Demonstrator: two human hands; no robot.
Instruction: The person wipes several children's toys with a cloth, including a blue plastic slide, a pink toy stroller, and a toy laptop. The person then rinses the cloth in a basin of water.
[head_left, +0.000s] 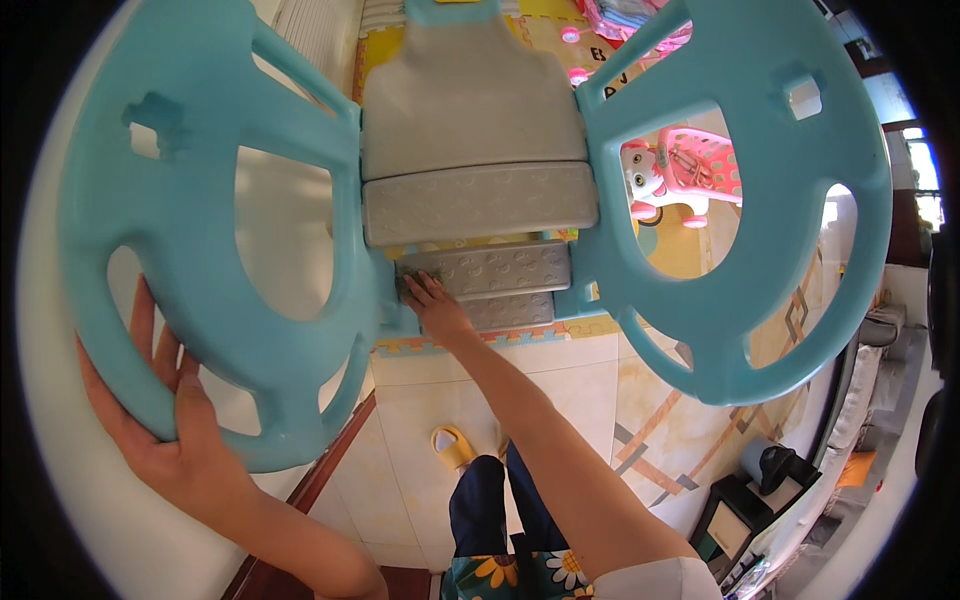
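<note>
A child's plastic slide stands before me, with grey steps between two light blue side panels. My left hand grips the curved lower rail of the left side panel, fingers passing through its cutout. Lower down, my right hand presses a dark greyish-green cloth onto the left end of a grey step. The cloth is partly hidden under my fingers. Above it are a wider step and the grey top platform. The right side panel has no hand on it.
Beyond the right panel are a pink toy cart and a white-and-pink ride-on toy on foam mats. A white wall runs close along the left. A small black cabinet and a grey sofa stand at right.
</note>
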